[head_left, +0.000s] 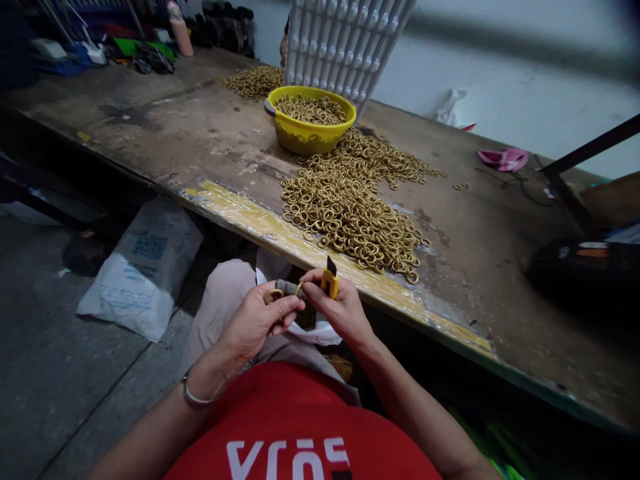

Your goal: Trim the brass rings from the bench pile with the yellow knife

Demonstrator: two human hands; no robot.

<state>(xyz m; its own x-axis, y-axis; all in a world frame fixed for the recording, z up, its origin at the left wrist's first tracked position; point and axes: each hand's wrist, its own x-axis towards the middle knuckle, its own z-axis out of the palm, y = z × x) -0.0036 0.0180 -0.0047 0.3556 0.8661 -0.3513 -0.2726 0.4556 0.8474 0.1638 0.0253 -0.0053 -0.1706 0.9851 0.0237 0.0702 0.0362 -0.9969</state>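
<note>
The left hand [260,313] is gripping a ring [273,291], the right hand [344,310] a cutter [329,283]; the heap [350,217] is seemingly awaiting work, finished share unclear.

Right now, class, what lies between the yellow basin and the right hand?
The head view shows heaped golden rings, then the yellow edge strip.

From the wearer's head, a lone camera looks forward and steeply down over a red shirt [300,423], which fills the bottom of the frame at close range. The left hand [260,310] and right hand [340,307] sit near, just below the center. Beyond them a workbench [215,133] stretches away, its front edge slanting down from left to right, toward a pale wall [490,60] at the far top. Floor [30,280] shows at lower left.
</note>
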